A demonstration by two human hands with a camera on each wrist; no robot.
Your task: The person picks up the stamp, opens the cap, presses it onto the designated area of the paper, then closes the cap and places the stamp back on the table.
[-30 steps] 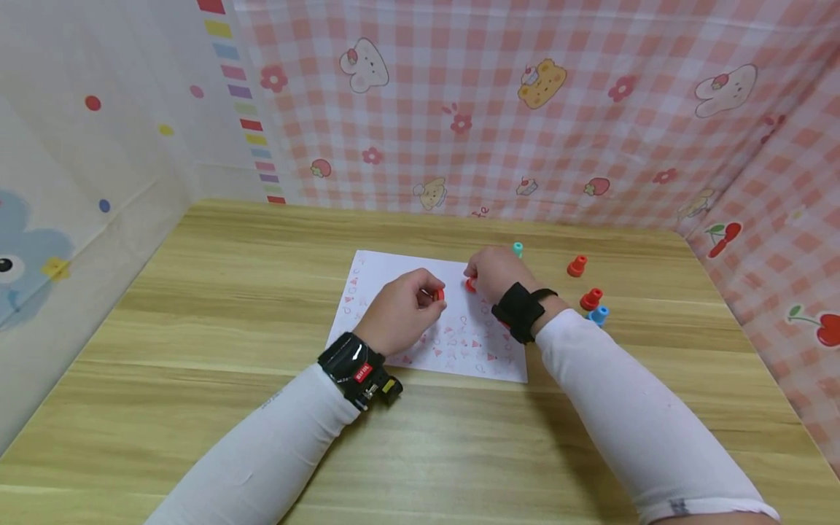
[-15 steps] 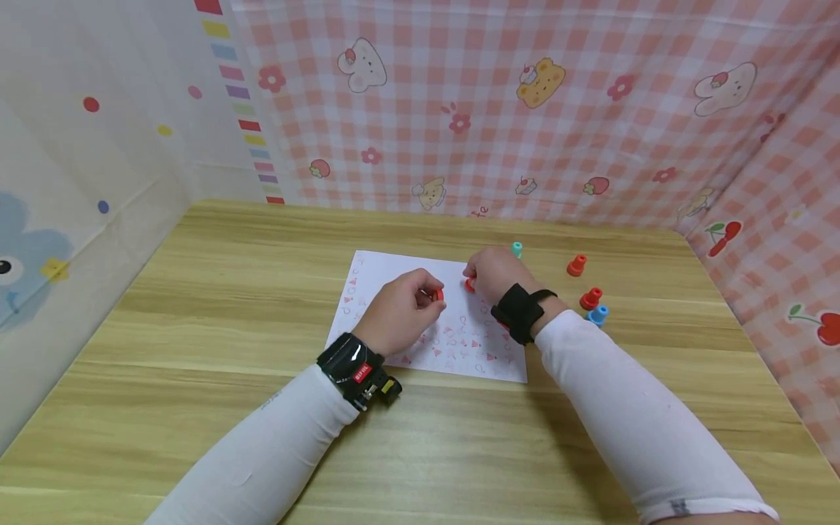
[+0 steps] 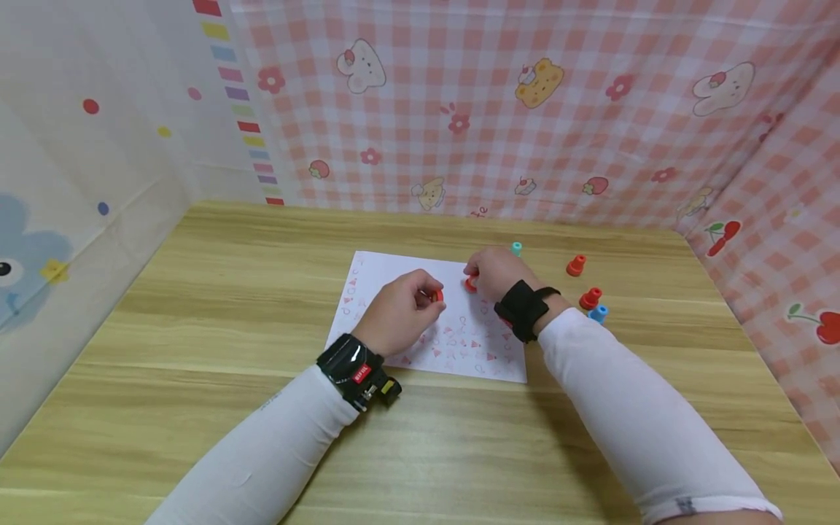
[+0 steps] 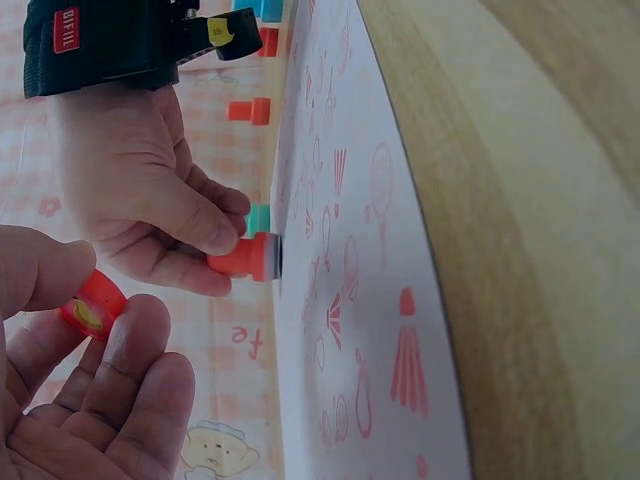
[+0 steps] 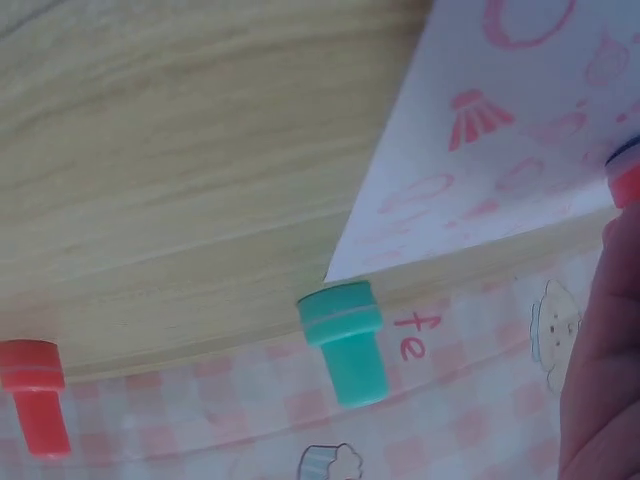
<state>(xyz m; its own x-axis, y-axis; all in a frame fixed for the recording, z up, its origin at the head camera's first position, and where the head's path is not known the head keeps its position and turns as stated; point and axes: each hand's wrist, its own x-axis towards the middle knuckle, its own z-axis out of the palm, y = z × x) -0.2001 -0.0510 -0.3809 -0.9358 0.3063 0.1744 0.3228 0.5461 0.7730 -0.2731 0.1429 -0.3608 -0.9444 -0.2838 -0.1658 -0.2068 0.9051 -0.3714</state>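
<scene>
My left hand (image 3: 397, 310) pinches a small red cap (image 4: 95, 303) between thumb and fingers, above the paper. A yellow picture shows on the cap in the left wrist view. My right hand (image 3: 496, 270) grips a red toy stamp (image 4: 245, 257) by its handle. The stamp's grey base stands on the white paper (image 3: 387, 268), near its far right part. Red prints of shuttlecocks and rackets cover much of the sheet. In the right wrist view only the edge of that stamp (image 5: 627, 182) shows beside my fingers.
A teal stamp (image 3: 516, 249) stands just behind my right hand. To the right are a red stamp (image 3: 576, 265), another red one (image 3: 590, 297) and a blue one (image 3: 599, 313), partly behind my forearm. Patterned cloth (image 3: 420, 109) hangs along the back of the wooden table (image 3: 197, 306).
My right wrist has shifted very slightly to the right, with the stamp still at the same spot on the paper. The left hand and its cap have stayed in place.
</scene>
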